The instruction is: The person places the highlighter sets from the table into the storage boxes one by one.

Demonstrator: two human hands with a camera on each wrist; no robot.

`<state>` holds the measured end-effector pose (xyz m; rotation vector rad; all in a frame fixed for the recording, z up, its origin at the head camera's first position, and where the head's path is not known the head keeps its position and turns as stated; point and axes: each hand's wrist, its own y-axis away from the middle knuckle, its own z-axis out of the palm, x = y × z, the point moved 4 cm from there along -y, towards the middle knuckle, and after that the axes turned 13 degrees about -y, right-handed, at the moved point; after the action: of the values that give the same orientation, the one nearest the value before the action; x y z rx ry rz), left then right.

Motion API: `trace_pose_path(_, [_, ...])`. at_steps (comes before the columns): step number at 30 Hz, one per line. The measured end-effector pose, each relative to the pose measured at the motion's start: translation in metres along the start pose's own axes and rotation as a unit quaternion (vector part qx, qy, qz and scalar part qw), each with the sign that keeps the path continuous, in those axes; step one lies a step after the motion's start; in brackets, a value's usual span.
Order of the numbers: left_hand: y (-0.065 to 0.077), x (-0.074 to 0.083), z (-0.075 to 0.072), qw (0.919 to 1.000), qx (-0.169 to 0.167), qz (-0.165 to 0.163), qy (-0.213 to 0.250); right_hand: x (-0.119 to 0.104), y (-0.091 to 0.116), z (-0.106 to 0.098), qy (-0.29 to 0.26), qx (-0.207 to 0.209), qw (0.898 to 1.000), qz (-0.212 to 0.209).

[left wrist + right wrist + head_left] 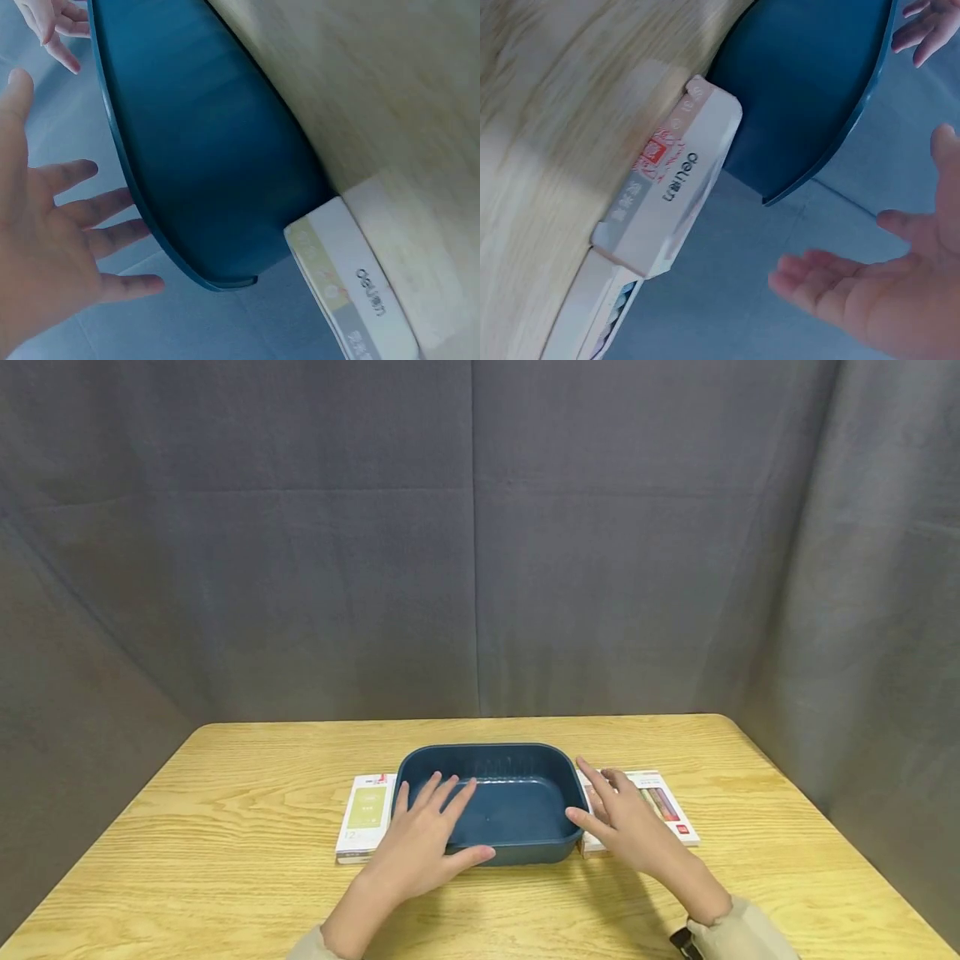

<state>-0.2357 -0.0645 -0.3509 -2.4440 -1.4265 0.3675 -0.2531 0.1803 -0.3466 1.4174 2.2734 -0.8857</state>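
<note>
While both hands hover about it, the dark blue, rounded rectangular bin (517, 853), apparently plastic, sits upright at the middle of the tabletop (225, 827). Its inside shows bare, with light glinting along the far inner wall.

The left hand (422, 843) hangs over the bin's near left part, palm down; its grip is spread wide, thumb well away from the fingers, and has hold of nothing. Whether its fingertips brush the rim cannot be told. The right hand (628, 828) hovers just beyond the right end, its grip also empty, index finger and thumb stretched apart and the other fingers slightly bent.

Just beside the bin's left end lies a flat white box with a yellow-green panel (367, 810), partly behind the rim. By the right end lies white cardboard packaging with a window of coloured sticks (662, 806), partly hidden by the right hand; whether it is one box or two is unclear. Farther out, a pale beige sleeve (742, 931) covers the right forearm, and grey curtains (600, 543) hang behind the tabletop.
</note>
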Motion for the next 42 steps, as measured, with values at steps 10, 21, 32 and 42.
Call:
trace_pose_path(10, [0.003,-0.003,-0.002,0.9988,0.021,0.028,0.035,0.016,-0.007,0.001,-0.069,0.0,0.998,0.0])
trace_pose_path(21, [0.008,-0.008,-0.004,0.9987,0.027,0.022,0.037,0.036,-0.016,0.005,-0.225,-0.037,0.973,0.024])
trace_pose_path(32, [0.015,-0.015,-0.008,0.9977,0.033,0.005,0.059,0.042,-0.021,0.012,-0.327,-0.054,0.941,0.064])
trace_pose_path(42, [0.02,-0.026,-0.009,0.9966,0.036,-0.014,0.073,0.048,-0.024,0.018,-0.366,-0.057,0.925,0.086])
